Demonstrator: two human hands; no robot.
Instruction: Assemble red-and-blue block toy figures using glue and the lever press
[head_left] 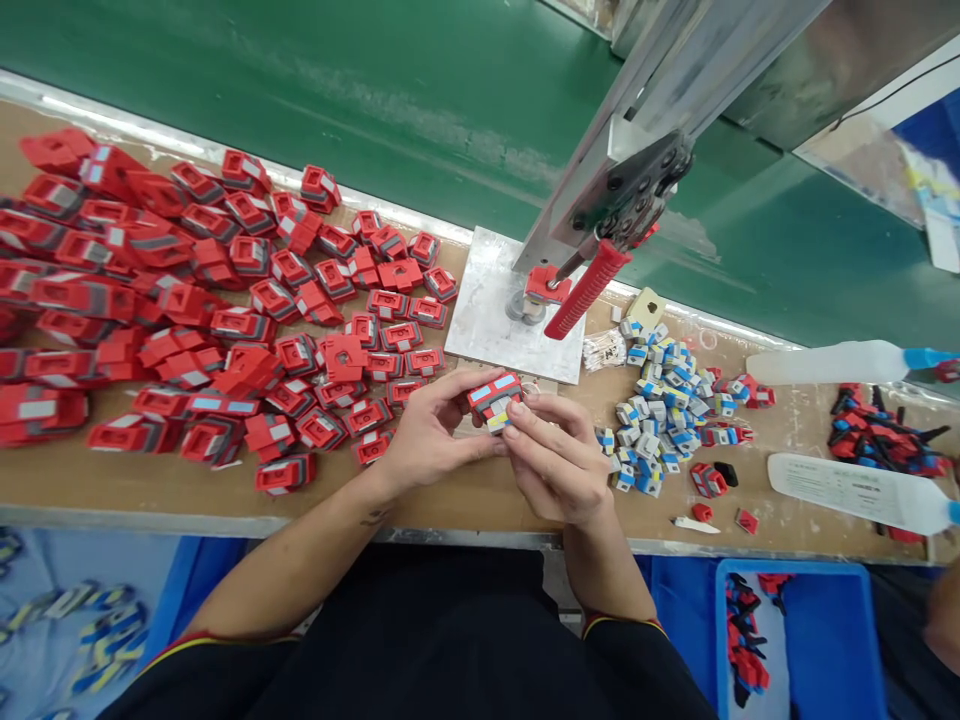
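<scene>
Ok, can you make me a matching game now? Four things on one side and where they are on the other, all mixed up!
Things
1. Big heap of red and grey parts
2. Heap of small white, blue and yellow parts
3. Red and grey piece
4. Blue bin

Places
A. Held by the left hand and right hand
B. At the bottom right of the picture
C. Left of the metal plate
D. On the bench, right of the metal plate

Right pairs: 1-C, 2-D, 3-A, 4-B
</scene>
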